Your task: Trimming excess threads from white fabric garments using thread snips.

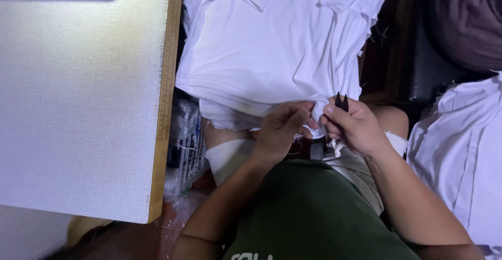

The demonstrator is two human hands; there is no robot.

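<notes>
A stack of white garments [272, 45] lies in front of me, its near edge hanging over my lap. My left hand [280, 130] pinches the bottom hem of the top white garment between thumb and fingers. My right hand [353, 124] is right beside it, holding a small black thread snipper [341, 102] whose two pointed blades stick up at the hem. The two hands nearly touch at the cloth's edge.
A white table [78, 93] with a wooden ruler-like edge strip [166, 82] fills the left. A white wire basket [191, 158] with plastic wrap sits below it. More white garments [460, 150] are piled at the right, with dark purple cloth [465, 19] at the upper right.
</notes>
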